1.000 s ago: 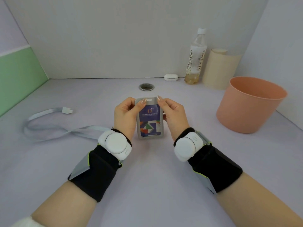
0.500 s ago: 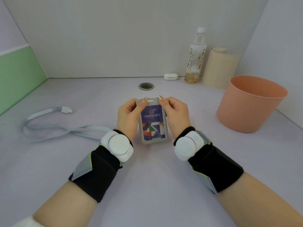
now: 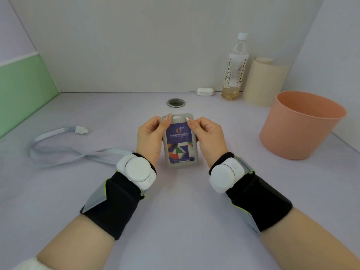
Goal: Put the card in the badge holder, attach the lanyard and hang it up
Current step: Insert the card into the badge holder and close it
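Note:
A grey badge holder point(image 3: 192, 164) is held upright in front of me, above the middle of the table. A blue card point(image 3: 180, 147) with coloured shapes sits inside it. My left hand point(image 3: 151, 137) grips the holder's left edge, thumb on its upper front. My right hand point(image 3: 207, 136) grips the right edge the same way. The holder's slotted top shows between my two thumbs. A pale grey lanyard point(image 3: 58, 151) lies looped on the table to the left, its white clip point(image 3: 81, 130) at the far end.
A pink bucket point(image 3: 300, 125) stands at the right. Behind it are a cream roll point(image 3: 265, 82), a plastic bottle point(image 3: 234, 69) and a small white case point(image 3: 205, 91) along the back wall. A round metal grommet point(image 3: 176, 102) is set in the table beyond my hands.
Both hands have shifted slightly right and toward me with the holder. My thumbs have slid a little on its upper front, and the card sits lower in the holder.

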